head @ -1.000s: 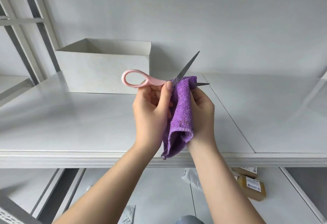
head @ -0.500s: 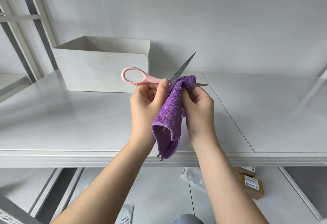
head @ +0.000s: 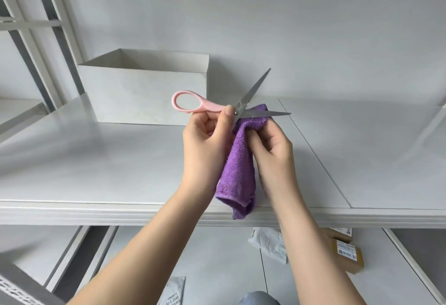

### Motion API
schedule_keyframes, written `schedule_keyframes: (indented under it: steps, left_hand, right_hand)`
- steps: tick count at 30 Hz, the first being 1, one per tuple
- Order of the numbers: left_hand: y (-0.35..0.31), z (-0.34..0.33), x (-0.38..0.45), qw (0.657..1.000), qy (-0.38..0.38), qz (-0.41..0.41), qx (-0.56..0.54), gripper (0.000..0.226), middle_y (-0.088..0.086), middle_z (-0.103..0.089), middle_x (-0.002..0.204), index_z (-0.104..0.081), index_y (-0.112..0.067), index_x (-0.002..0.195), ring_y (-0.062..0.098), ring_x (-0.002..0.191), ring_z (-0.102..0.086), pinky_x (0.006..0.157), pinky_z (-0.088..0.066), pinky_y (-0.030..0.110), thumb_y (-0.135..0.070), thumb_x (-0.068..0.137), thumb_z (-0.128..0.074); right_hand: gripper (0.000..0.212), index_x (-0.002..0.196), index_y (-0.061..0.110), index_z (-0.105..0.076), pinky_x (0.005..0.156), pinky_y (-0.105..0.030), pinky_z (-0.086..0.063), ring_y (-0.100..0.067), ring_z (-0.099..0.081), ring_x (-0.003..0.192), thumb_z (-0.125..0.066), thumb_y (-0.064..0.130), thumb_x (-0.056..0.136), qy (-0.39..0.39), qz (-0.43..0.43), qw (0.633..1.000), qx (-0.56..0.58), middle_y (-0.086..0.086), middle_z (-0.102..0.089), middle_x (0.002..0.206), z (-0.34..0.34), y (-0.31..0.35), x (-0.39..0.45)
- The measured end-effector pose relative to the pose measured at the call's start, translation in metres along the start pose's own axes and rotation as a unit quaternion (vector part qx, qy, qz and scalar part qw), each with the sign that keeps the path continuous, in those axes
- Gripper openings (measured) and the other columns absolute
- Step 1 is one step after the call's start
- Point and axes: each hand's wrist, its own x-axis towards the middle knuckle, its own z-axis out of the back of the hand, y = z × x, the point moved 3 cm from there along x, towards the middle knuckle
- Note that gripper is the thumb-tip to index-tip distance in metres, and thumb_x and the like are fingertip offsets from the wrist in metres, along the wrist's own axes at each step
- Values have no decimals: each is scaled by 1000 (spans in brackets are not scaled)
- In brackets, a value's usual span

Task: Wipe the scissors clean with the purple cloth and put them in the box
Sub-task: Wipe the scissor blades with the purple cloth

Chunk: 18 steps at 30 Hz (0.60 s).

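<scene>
The scissors (head: 243,108) have smooth bare-metal blades with a dull sheen and a glossy pink plastic handle. The purple cloth (head: 237,172) is soft looped terry, matt and nubbly. At 11 o'clock from it, the box (head: 144,97) looks like matt white card, faintly scuffed. The shelf (head: 96,160) is smooth and semi-glossy. Below, at 5 o'clock, lies a crinkled plastic mailer (head: 271,244) beside brown cardboard parcels (head: 347,254) bearing paper labels.

Soft, even daylight fills the scene, bright and cool, with no hard glare. The open white cardboard box (head: 144,92) casts a faint shadow on the glossy white shelf top (head: 96,160), which carries a pale sheen. Straight shelf posts bow at the left edge from wide-angle distortion; focus is sharp throughout.
</scene>
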Motion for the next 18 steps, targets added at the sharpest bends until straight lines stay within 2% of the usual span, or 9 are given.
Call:
schedule_keyframes:
  steps: [3,5,8,10,12,14,16,18]
  left_hand:
    - [1,-3,-4,1000,0,-20,5,16,-6,-60,61,-56,-10,77,-3,51,-53,52,-41,12,-15,93,-61]
    - [1,-4,-5,1000,-3,-27,-6,17,-7,-59,57,-55,-10,77,-2,46,-51,48,-40,12,-13,94,-59]
    - [2,-4,-7,999,-2,-38,-12,17,-11,-58,51,-56,-9,77,1,43,-50,45,-40,13,-12,94,-58]
    - [2,-4,-6,999,-10,-38,-10,19,-13,-59,51,-55,-11,75,-1,45,-52,47,-41,12,-13,94,-59]
    - [3,-5,-6,999,-14,-38,-13,19,-14,-59,52,-56,-12,75,-1,47,-54,49,-41,12,-13,94,-59]
    - [3,-4,-5,999,-16,-42,-18,19,-13,-60,53,-56,-12,75,-1,48,-54,49,-42,12,-14,94,-59]
    - [4,-3,-5,998,-15,-53,-19,18,-13,-60,53,-55,-12,76,-2,48,-54,49,-42,12,-13,94,-59]
    - [2,-4,-7,998,-16,-64,-23,18,-15,-61,55,-56,-15,75,-2,52,-56,53,-43,12,-12,93,-60]
  right_hand:
    - [13,99,12,-66,81,-29,-49,-13,-62,89,-54,12,93,-44,-17,998,45,-2,-70,93,-8,-2,-3]
    - [19,103,8,-63,87,-44,-45,-25,-58,94,-53,18,90,-56,-41,991,115,-15,-64,99,-15,-4,-6]
    - [30,115,-1,-56,98,-52,-41,-39,-56,107,-50,18,93,-47,-90,969,225,-29,-59,113,-24,-5,-10]
    - [23,112,3,-58,100,-50,-43,-39,-59,109,-48,17,97,-49,-105,965,235,-29,-61,113,-24,-6,-12]
    - [18,105,8,-61,93,-44,-47,-33,-61,101,-47,17,101,-54,-109,967,225,-21,-64,105,-24,-5,-13]
    - [23,103,10,-65,92,-42,-49,-33,-64,102,-50,27,99,-65,-118,968,213,-16,-68,108,-26,-5,-12]
    - [41,113,4,-64,97,-42,-49,-34,-63,111,-54,39,94,-67,-127,963,228,-23,-65,118,-28,-3,-12]
    - [42,117,-3,-60,99,-42,-50,-34,-62,113,-55,34,96,-72,-113,966,219,-28,-61,121,-29,-1,-12]
